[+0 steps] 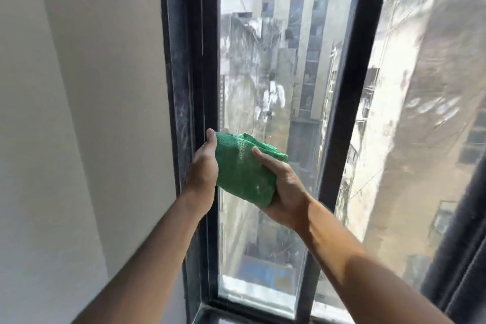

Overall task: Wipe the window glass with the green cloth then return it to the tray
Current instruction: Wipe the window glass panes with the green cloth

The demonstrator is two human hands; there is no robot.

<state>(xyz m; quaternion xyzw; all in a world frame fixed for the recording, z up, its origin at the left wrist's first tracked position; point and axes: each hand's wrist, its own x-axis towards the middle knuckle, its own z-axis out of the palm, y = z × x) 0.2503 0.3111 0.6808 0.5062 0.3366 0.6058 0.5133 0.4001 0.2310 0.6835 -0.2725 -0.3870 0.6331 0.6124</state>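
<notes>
The window glass (268, 92) filled the view in its dark frame (192, 60), with white smears and streaks showing above the cloth, so the wiping looked unfinished. The green cloth (243, 173), folded into a pad, was in front of the glass's lower left part, beside the frame; whether it touched the glass was unclear. The left hand (203, 163) and right hand (285, 189) both clasped it. No tray was in view; the return remained.

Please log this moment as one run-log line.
left hand: holds green cloth | right hand: holds cloth | window glass: smeared | tray: unseen
</notes>
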